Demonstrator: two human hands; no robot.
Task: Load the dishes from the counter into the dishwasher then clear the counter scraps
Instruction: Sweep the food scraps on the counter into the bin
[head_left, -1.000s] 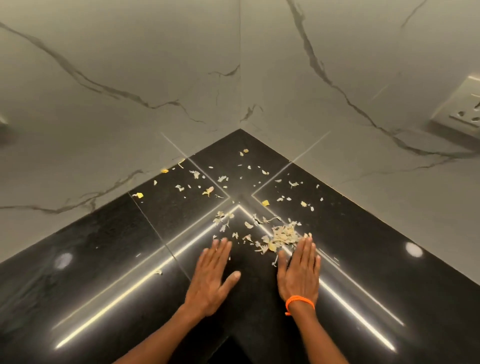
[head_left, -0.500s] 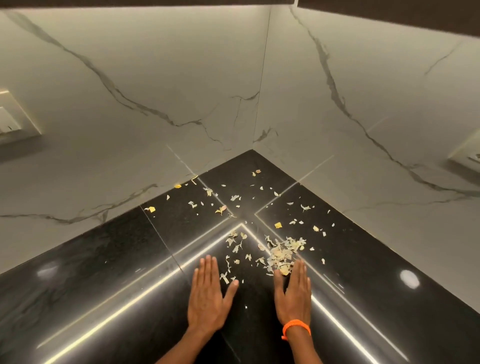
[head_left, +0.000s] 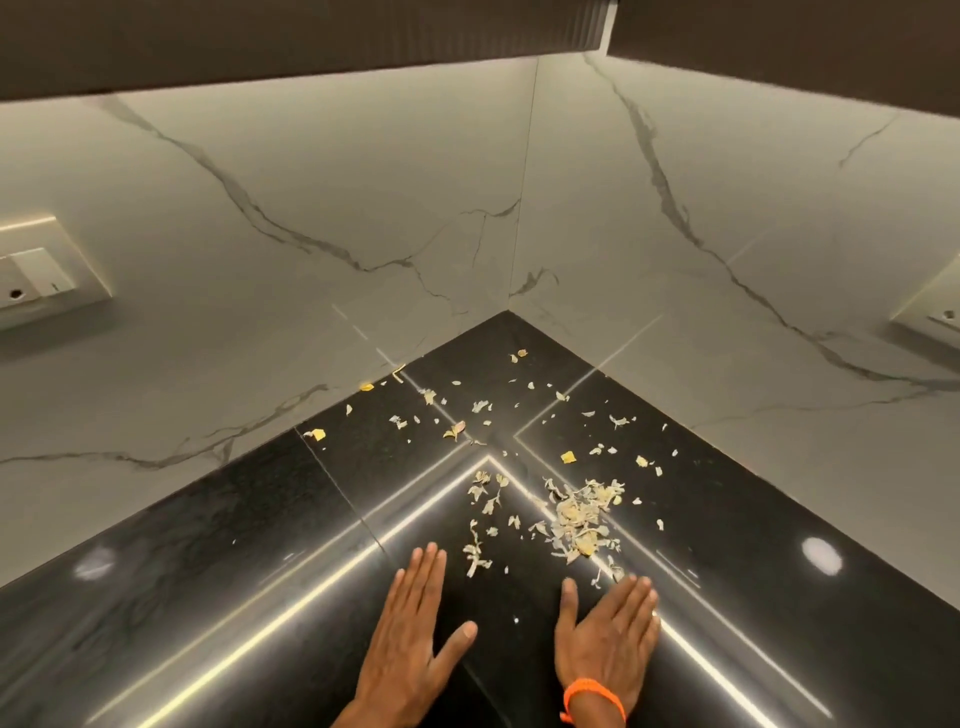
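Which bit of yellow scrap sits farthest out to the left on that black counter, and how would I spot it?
Find the black counter where it meets the left marble wall. Follow that seam forward from the corner, to the last scrap on that side: the yellow scrap. It lies alone beside the wall, brighter than the pale pile of scraps ahead of the right hand.

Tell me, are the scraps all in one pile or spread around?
Spread: scraps partly heaped, many bits scattered across the counter corner.

Bare counter (head_left: 208, 597) flanks scraps (head_left: 576, 514); walls (head_left: 311, 234) apparently close the corner.
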